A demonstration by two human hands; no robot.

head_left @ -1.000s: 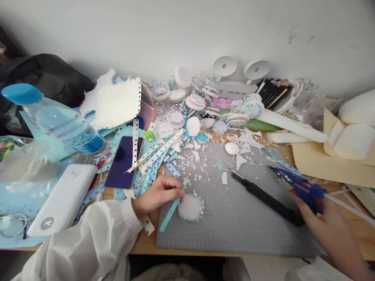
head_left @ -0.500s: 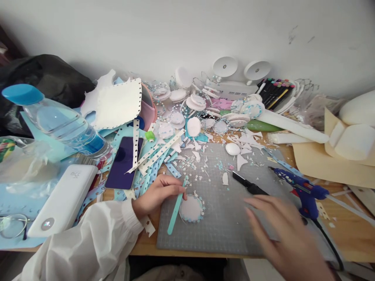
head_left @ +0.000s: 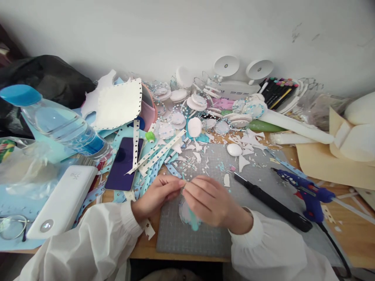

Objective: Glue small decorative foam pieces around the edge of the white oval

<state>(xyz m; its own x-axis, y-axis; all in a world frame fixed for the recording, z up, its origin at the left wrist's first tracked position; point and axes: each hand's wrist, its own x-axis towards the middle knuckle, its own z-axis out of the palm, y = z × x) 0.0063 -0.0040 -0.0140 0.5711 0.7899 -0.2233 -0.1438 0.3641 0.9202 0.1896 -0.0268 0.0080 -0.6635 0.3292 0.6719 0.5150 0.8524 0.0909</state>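
My left hand [head_left: 162, 193] is closed, thumb and forefinger pinching near the upper end of a thin teal stick [head_left: 193, 220]. Meeting it fingertip to fingertip, my right hand [head_left: 209, 199] is closed too, its fingers curled over the stick's upper part. The stick slants down over a round white disc [head_left: 184, 212] with a beaded-looking edge, partly hidden beneath my right hand. Both lie above the grey cutting mat [head_left: 211, 242]. A black-handled cutter [head_left: 272, 205] rests to the right of my right hand.
Blue glue gun [head_left: 307, 187] and its cable at right. White scraps and an oval white piece [head_left: 234, 149] lie behind my hands. Phone [head_left: 124, 164], power bank [head_left: 63, 201] and water bottle [head_left: 64, 121] stand or lie at left. Decorated discs [head_left: 196, 102] pile along the wall.
My right hand has moved left from beside the cutter to my left hand and closed at the teal stick. The stick's lower end has swung right, over the disc.
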